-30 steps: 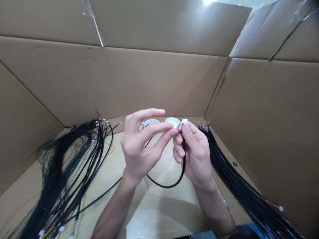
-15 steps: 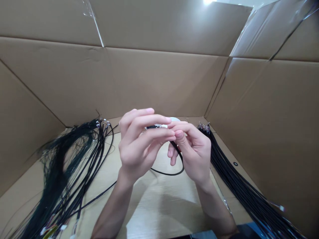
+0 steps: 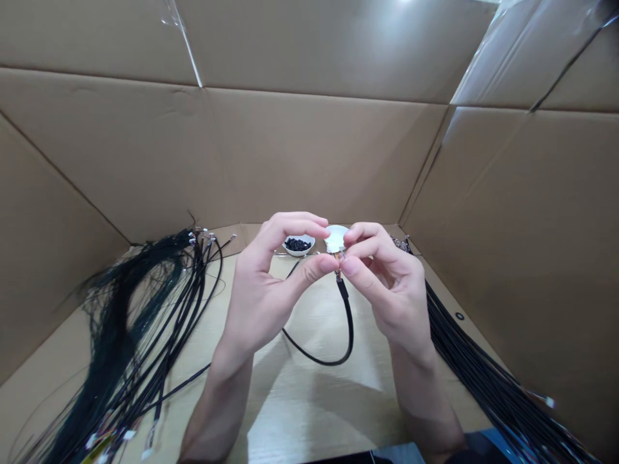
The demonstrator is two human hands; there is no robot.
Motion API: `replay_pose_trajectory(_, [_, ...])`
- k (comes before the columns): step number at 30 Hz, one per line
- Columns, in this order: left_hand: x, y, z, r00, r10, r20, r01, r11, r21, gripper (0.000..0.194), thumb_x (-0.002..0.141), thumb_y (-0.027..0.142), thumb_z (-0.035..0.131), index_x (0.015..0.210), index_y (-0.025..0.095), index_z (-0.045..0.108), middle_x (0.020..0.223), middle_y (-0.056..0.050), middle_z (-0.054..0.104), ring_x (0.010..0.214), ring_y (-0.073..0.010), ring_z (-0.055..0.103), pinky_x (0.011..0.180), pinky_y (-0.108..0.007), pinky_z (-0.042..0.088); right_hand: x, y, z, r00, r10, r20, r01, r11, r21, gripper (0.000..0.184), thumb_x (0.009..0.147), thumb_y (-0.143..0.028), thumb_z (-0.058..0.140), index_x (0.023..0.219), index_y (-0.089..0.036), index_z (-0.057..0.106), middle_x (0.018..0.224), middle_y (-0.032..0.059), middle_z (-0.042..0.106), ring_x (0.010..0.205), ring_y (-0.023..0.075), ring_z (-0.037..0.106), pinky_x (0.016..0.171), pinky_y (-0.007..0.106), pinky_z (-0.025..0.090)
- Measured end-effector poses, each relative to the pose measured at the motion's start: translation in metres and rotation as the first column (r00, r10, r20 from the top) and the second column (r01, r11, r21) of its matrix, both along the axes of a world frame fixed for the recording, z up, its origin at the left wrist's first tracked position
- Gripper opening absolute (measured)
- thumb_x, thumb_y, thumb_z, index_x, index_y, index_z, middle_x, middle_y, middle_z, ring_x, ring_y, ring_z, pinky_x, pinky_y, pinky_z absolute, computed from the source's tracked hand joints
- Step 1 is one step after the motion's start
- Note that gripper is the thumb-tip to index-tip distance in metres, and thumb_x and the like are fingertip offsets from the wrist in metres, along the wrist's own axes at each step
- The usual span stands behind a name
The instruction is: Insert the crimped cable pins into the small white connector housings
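Note:
My left hand [image 3: 271,283] and my right hand [image 3: 387,283] meet fingertip to fingertip above a light wooden table [image 3: 309,399]. Both pinch the end of one black cable [image 3: 345,328], which hangs from the pinch in a loop and runs off to the left. A small white connector [image 3: 334,244] sticks up from the pinch between the thumbs and forefingers. The cable's bare wire tips show just below the fingertips.
A loose pile of black cables [image 3: 130,335] lies on the left, a straighter bundle of black cables [image 3: 483,374] on the right. Behind the hands stand a white dish of small black parts [image 3: 298,245] and a second white dish [image 3: 337,231]. Cardboard walls [image 3: 309,148] enclose the table.
The hands parted from a tight overlap into a fingertip pinch. The white connector now shows above the fingers, and the cable end hangs straight down below them.

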State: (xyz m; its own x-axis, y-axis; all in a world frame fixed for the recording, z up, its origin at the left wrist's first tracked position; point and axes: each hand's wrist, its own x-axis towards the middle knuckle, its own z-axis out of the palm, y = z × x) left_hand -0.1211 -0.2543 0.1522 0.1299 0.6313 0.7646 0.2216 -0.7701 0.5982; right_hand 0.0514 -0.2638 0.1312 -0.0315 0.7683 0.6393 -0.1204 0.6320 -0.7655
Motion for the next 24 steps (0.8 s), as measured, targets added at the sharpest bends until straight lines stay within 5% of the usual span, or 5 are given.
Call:
replay_pose_trajectory(4, [0.001, -0.005, 0.002, 1.000, -0.002, -0.020, 0.002, 1.000, -0.001, 0.012, 0.096, 0.018, 0.076, 0.099, 0.029, 0.074, 0.114, -0.003, 0.075, 0.112, -0.0212, 0.070, 0.102, -0.039, 0.057, 0.000, -0.002, 0.000, 0.999, -0.044, 0.020, 0.044, 0.999, 0.021, 0.008, 0.091, -0.019, 0.078, 0.085, -0.025, 0.077, 0.109, 0.0028, 0.064, 0.110, 0.0199, 0.064, 0.106, 0.041, 0.053])
replay_pose_trajectory(11, [0.000, -0.013, 0.004, 1.000, 0.027, -0.012, -0.027, 1.000, 0.004, 0.018, 0.091, 0.010, 0.079, 0.096, 0.027, 0.072, 0.117, -0.001, 0.072, 0.113, -0.0191, 0.069, 0.105, -0.038, 0.054, -0.003, -0.007, 0.003, 0.971, -0.232, 0.060, 0.220, 0.961, 0.166, 0.013, 0.083, -0.013, 0.080, 0.081, -0.025, 0.076, 0.104, 0.0023, 0.063, 0.102, 0.0195, 0.064, 0.094, 0.040, 0.055])
replay_pose_trajectory(14, [-0.001, -0.018, 0.006, 0.998, 0.055, -0.028, -0.055, 0.998, 0.014, 0.019, 0.090, 0.009, 0.079, 0.090, 0.026, 0.070, 0.118, 0.000, 0.073, 0.114, -0.0193, 0.069, 0.105, -0.038, 0.053, -0.006, -0.010, 0.003, 0.906, -0.417, 0.073, 0.373, 0.868, 0.329, 0.015, 0.083, -0.012, 0.079, 0.083, -0.027, 0.075, 0.102, 0.0022, 0.063, 0.098, 0.0210, 0.064, 0.088, 0.042, 0.058])
replay_pose_trajectory(19, [-0.002, -0.025, 0.012, 0.988, 0.116, -0.099, -0.115, 0.993, 0.017, 0.012, 0.091, 0.015, 0.077, 0.091, 0.026, 0.075, 0.117, 0.000, 0.075, 0.110, -0.0213, 0.071, 0.106, -0.042, 0.053, -0.006, -0.012, 0.003, 0.753, -0.655, 0.056, 0.509, 0.635, 0.582, 0.022, 0.082, -0.010, 0.080, 0.090, -0.029, 0.073, 0.100, 0.0015, 0.065, 0.092, 0.0207, 0.064, 0.079, 0.041, 0.057])
replay_pose_trajectory(24, [-0.003, -0.028, 0.013, 0.983, 0.143, -0.118, -0.144, 0.990, -0.001, 0.010, 0.094, 0.019, 0.075, 0.089, 0.027, 0.077, 0.115, 0.000, 0.077, 0.110, -0.0224, 0.072, 0.103, -0.043, 0.055, -0.003, -0.015, 0.002, 0.691, -0.718, 0.088, 0.478, 0.545, 0.689, 0.025, 0.083, -0.008, 0.081, 0.096, -0.026, 0.072, 0.101, 0.0027, 0.064, 0.091, 0.0197, 0.061, 0.078, 0.039, 0.057])
